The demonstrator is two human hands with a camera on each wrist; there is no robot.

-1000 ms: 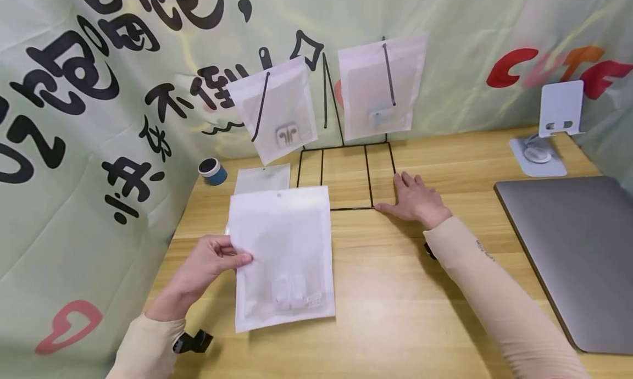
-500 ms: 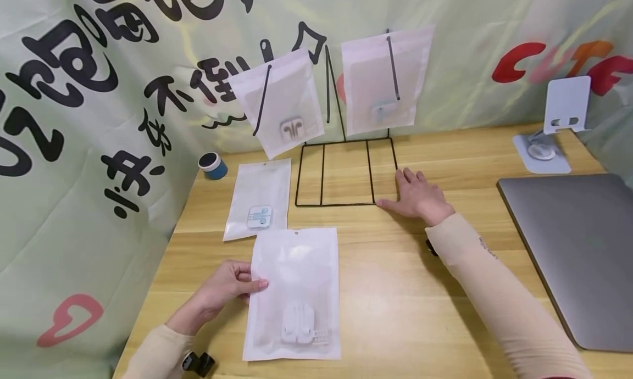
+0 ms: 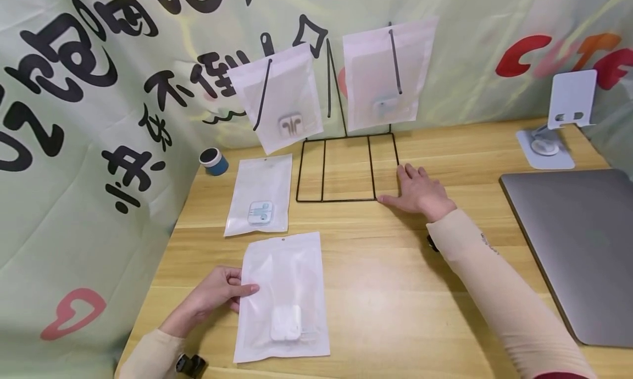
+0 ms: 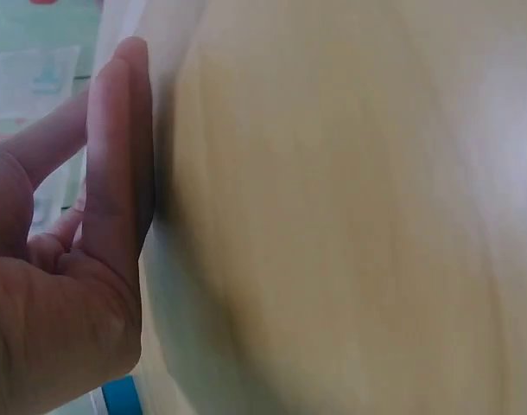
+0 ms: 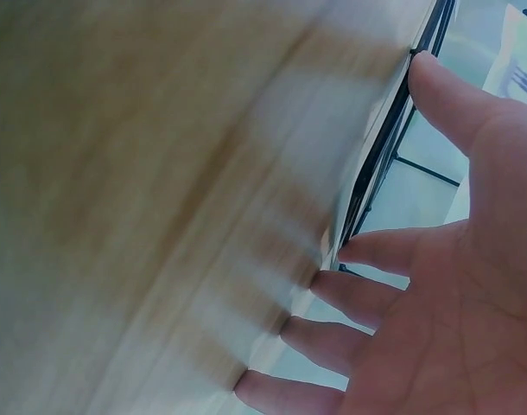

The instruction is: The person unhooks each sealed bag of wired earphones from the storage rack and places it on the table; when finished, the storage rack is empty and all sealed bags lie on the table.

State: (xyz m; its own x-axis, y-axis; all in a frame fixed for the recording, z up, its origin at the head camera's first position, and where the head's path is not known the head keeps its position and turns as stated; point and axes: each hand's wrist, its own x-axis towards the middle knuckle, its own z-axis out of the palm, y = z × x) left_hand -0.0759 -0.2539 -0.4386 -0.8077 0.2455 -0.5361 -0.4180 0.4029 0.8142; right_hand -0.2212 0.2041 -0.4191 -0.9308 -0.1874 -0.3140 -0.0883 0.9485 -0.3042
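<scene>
My left hand pinches the left edge of a white zip packet low over the wooden table. A square white earphone case shows through the packet's lower half. Farther back, my right hand has its fingers spread, thumb at the front right corner of a black wire display rack. In the right wrist view, the fingertips touch the tabletop along the rack's base. Two similar packets hang on the rack's hooks, one on the left and one on the right.
Another packet with an earphone case lies left of the rack. Behind it stands a blue jar with a dark lid. A grey laptop and a white phone stand occupy the right side. A printed cloth hangs behind the table.
The left hand has brought the packet down and nearer the table's front, then slightly left, uncovering the packet lying behind it. The right hand stays at the rack's corner; the view has tilted slightly down.
</scene>
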